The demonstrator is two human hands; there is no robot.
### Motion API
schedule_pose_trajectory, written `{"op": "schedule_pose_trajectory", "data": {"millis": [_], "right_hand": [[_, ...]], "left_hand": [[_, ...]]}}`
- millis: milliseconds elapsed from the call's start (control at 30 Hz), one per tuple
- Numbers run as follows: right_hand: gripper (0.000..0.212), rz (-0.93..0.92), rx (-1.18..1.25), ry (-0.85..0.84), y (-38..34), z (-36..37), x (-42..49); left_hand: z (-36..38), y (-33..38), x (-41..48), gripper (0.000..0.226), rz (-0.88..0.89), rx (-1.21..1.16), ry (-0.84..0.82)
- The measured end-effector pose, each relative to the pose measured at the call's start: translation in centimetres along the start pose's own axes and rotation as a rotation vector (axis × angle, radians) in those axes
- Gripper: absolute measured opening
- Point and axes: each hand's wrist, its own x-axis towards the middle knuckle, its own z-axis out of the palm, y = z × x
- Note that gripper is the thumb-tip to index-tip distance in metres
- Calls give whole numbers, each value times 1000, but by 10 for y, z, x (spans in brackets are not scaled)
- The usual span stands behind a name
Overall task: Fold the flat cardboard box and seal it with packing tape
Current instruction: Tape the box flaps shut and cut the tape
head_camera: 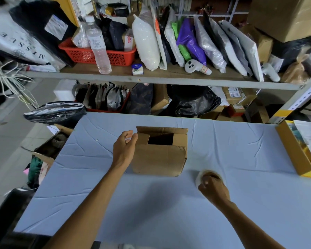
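A small brown cardboard box (160, 159) stands on the pale blue table (151, 203), its top flaps partly folded in around a dark gap. My left hand (124, 148) sits against the box's left side, fingers curled near the top left corner; whether it grips a flap I cannot tell. To the right and nearer me lies a roll of clear packing tape (201, 177), blurred. My right hand (213, 188) is on the roll, its fingers curled over it.
An open yellow-edged cardboard tray (293, 153) with papers lies at the table's right edge. Behind the table a metal shelf (151, 78) holds a red basket, a water bottle, parcels and bags. Open boxes (47, 155) stand on the floor at the left.
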Motion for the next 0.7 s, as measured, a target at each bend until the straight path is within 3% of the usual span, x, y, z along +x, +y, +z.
{"op": "schedule_pose_trajectory", "data": {"millis": [67,200,300,433,533,700], "right_hand": [[17,-1,16,-11,4,3,-2],[51,-45,-99,-137,7,4,0],[47,-76,-147,-64,5,-3,1],[36,-84,-92,120,-15,-44,0],[35,-197,23,397,-42,-95,-6],[35,-592,113,772,-86,-164,-33]], "left_hand": [[1,2,-2,35,23,12,7],[6,5,-6,32,89,15,21],[9,8,-6,30,144,-1,40],[9,23,-5,27,261,-34,71],[10,43,-8,23,355,-98,44],[12,82,-16,30,443,-238,-258]]}}
